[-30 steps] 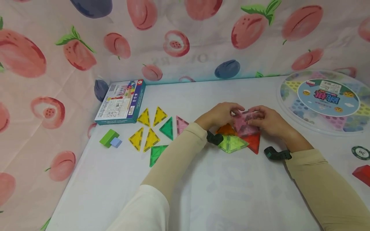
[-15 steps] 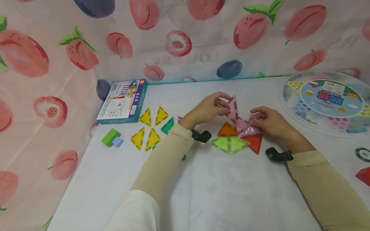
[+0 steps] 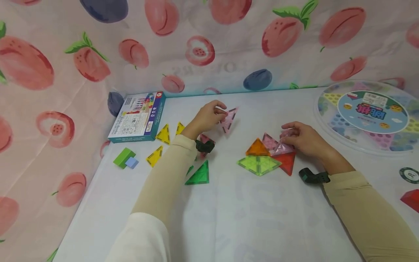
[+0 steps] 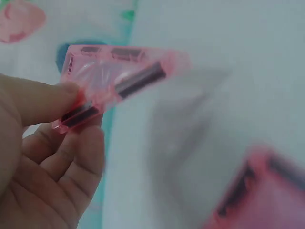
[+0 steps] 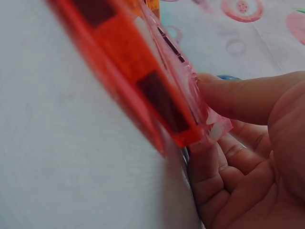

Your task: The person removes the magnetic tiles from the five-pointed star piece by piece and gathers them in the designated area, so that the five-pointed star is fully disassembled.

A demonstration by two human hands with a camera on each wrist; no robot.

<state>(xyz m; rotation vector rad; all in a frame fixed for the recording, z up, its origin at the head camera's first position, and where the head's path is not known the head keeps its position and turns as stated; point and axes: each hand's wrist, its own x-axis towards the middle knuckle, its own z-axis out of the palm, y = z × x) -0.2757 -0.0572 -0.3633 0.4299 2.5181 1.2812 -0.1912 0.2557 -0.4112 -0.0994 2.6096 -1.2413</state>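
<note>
My left hand (image 3: 205, 118) pinches a pink triangular magnetic tile (image 3: 229, 119) between thumb and fingers, held above the table; in the left wrist view the tile (image 4: 102, 71) is tilted, dark magnets along its edges. Under that wrist lies another pink tile, partly covered. At right, my right hand (image 3: 306, 140) pinches a pink tile (image 3: 283, 149) at the edge of a cluster. This cluster has an orange triangle (image 3: 258, 148), two lime-green triangles (image 3: 258, 165) and a red triangle (image 3: 287, 162). From the right wrist, the red tile (image 5: 119, 62) runs beside the pinched pink one.
Yellow triangles (image 3: 163, 134) and green triangles (image 3: 200, 173) lie to the left, some behind the left arm. Beyond them are a green block (image 3: 123, 157), a light-blue block (image 3: 132, 162) and a flat box (image 3: 132, 118). A round game board (image 3: 370, 112), poker chip (image 3: 409, 175) and red block (image 3: 411, 199) lie right.
My left hand has drawn a pink triangle away from the cluster, moving left with it. My right hand stays at the cluster, its fingers on the pink tile there.
</note>
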